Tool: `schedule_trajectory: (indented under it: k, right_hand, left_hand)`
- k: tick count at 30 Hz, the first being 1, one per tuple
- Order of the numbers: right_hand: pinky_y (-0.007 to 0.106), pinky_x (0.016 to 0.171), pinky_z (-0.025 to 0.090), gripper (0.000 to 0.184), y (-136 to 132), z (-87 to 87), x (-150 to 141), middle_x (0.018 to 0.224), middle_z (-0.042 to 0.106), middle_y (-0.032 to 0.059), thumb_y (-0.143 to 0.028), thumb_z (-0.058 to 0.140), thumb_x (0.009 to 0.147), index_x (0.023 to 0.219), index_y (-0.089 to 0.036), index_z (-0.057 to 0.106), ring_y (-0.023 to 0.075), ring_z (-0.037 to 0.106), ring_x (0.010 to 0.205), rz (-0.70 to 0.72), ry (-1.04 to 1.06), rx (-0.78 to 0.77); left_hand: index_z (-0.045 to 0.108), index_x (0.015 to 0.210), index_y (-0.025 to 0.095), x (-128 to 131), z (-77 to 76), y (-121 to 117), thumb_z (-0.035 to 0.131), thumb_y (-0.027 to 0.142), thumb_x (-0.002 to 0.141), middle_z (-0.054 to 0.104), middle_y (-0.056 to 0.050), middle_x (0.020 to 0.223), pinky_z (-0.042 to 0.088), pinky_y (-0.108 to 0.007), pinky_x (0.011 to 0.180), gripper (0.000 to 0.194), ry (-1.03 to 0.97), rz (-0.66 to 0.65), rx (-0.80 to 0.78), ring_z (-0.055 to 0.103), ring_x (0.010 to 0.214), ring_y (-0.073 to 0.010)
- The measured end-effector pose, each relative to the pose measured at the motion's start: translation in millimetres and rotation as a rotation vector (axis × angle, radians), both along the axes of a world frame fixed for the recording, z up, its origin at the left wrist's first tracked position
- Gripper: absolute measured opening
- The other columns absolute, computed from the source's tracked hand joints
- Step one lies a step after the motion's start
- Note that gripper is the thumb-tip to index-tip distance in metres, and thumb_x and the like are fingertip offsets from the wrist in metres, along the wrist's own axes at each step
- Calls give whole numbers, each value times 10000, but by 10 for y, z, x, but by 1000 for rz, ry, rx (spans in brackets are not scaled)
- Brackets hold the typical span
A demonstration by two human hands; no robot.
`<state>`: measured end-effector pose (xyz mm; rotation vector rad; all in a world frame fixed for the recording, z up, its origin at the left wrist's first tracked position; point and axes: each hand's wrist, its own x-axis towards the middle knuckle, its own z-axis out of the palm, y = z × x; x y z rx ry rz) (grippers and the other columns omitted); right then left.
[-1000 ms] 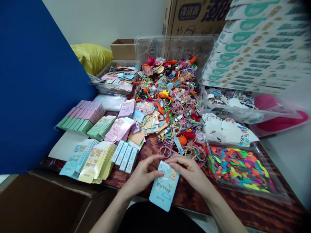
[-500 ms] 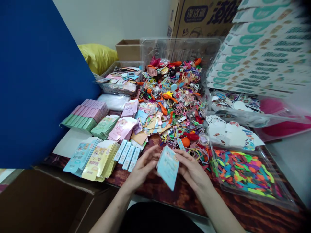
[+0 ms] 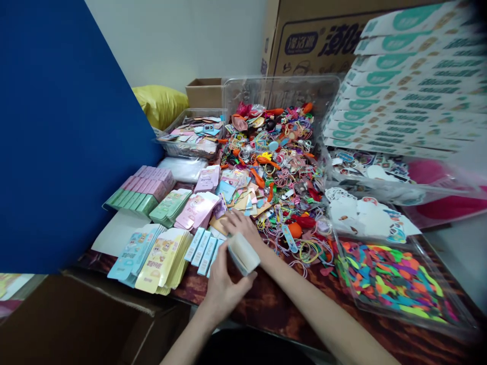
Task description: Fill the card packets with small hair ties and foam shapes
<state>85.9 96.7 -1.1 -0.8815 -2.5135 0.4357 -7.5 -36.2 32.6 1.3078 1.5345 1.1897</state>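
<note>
My left hand (image 3: 223, 289) cups a small paper packet (image 3: 243, 253) from below, with its pale cream side facing up. My right hand (image 3: 243, 228) reaches across from the right and presses its fingers on the packet's far end. Just left of my hands lies a row of slim light-blue boxes (image 3: 201, 252). Beside them are fanned stacks of yellow packets (image 3: 163, 258) and blue packets (image 3: 133, 251). Pink packets (image 3: 196, 210) lie just beyond my right hand. A heap of hair ties and small trinkets (image 3: 277, 162) spreads behind it.
A tall blue board (image 3: 64, 137) stands at the left, with a cardboard box (image 3: 83, 319) below the table edge. A clear tray of colourful foam pieces (image 3: 391, 281) sits at the right. Stacked printed flat cartons (image 3: 411, 86) rise at the back right.
The packet has turned from its blue printed face to its pale side. My right hand has moved over it, my left hand has dropped beneath it, and the view has tilted up slightly.
</note>
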Motion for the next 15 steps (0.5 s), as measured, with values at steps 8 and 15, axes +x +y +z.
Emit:
schedule_trajectory:
  k: [8, 15]
  right_hand:
    - [427, 963, 440, 203, 201, 28, 34, 1155, 700, 115, -176, 506, 967, 1001, -186, 707, 273, 550, 1167, 32, 42, 102]
    - [267, 564, 477, 353, -31, 469, 1028, 778, 669, 2, -427, 647, 880, 1155, -206, 621, 155, 594, 610, -519, 760, -565]
  left_hand:
    - [384, 1359, 205, 46, -85, -89, 717, 207, 739, 557, -129, 1326, 456, -424, 1030, 705, 55, -96, 0, 571, 1182, -289]
    - [321, 1456, 156, 16, -231, 54, 569, 80, 739, 431, -188, 1456, 329, -517, 1153, 763, 448, -190, 64, 368, 1403, -328]
